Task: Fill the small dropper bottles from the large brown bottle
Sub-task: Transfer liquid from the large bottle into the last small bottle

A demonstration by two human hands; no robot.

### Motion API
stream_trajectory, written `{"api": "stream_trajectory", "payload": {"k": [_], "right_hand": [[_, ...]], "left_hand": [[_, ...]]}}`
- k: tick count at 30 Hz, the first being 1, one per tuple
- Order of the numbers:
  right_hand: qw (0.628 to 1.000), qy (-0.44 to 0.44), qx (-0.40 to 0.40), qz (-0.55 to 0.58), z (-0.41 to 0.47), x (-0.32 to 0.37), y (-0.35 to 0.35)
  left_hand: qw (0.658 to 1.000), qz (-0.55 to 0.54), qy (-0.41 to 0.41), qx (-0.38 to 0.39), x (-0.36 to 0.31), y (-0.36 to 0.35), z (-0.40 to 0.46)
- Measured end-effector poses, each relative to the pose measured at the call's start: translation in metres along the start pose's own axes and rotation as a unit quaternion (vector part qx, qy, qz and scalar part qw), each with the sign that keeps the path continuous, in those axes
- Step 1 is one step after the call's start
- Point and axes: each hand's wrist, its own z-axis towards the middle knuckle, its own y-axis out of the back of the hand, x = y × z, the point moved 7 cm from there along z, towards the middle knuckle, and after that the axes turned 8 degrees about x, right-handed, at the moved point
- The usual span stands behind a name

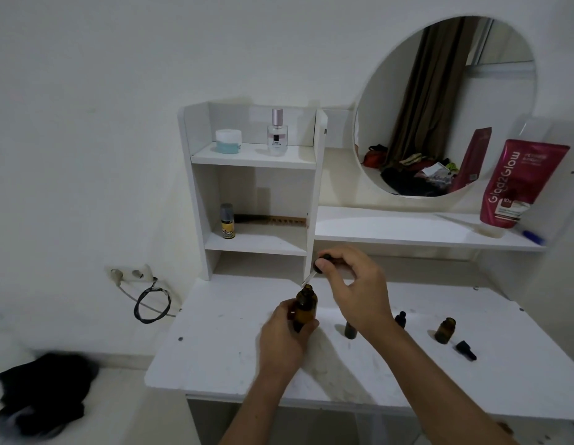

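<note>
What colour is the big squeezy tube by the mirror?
The squeezy tube is dark pink-red with white writing, seen in the head view.

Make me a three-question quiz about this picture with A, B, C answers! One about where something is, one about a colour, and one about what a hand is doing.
1. Where is the perfume bottle?
A. top shelf
B. on the floor
C. on the desk

2. What colour is the big tube beside the mirror?
A. green
B. red-pink
C. yellow

3. What is the left hand doing?
A. lying flat
B. pointing at the wall
C. gripping the brown bottle

Answers:
1 A, the perfume bottle stands on the top shelf.
2 B, the tube is red-pink.
3 C, the left hand wraps the brown bottle, while the right hand holds the dropper above it.
</note>
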Motion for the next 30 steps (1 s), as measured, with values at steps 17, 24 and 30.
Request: {"api": "stream_trajectory", "payload": {"k": [17,24,30], "right_hand": [[0.998,-0.049,0.041,0.010,0.006,-0.028,-0.017],[0.981,-0.119,0.148,-0.028,-0.007,-0.057,-0.046],[0.981,-0.121,0.147,-0.039,-0.008,-0.060,-0.050]], "left_hand": [[1.000,0.025,-0.006,-0.007,0.003,-0.002,0.001],[0.999,0.030,-0.009,-0.016,0.002,-0.004,0.002],[0.998,0.050,-0.001,-0.024,0.004,-0.004,0.003]]}}
